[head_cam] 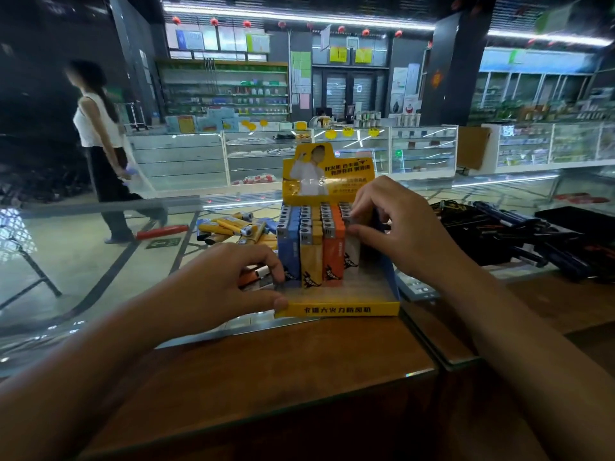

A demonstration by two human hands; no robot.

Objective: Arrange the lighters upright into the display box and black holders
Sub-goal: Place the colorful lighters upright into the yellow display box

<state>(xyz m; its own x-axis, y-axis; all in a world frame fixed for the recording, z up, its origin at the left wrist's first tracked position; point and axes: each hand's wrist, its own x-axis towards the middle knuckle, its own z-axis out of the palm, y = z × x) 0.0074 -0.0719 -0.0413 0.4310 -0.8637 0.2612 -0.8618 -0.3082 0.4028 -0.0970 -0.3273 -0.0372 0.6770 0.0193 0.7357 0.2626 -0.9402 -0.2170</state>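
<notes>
Lighters (311, 241) upright in display box (339, 309); left hand (213, 287) grips box, right hand (396, 224) pinches one.

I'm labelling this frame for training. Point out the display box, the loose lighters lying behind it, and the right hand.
display box (336, 309), head view: yellow front lip.
loose lighters (229, 227), head view: a yellow body in the pile.
right hand (399, 224), head view: back of the hand.

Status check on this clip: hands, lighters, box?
Left hand grips display box corner. Right hand pinches clear lighter in the fourth row. Loose lighters still piled left.
</notes>
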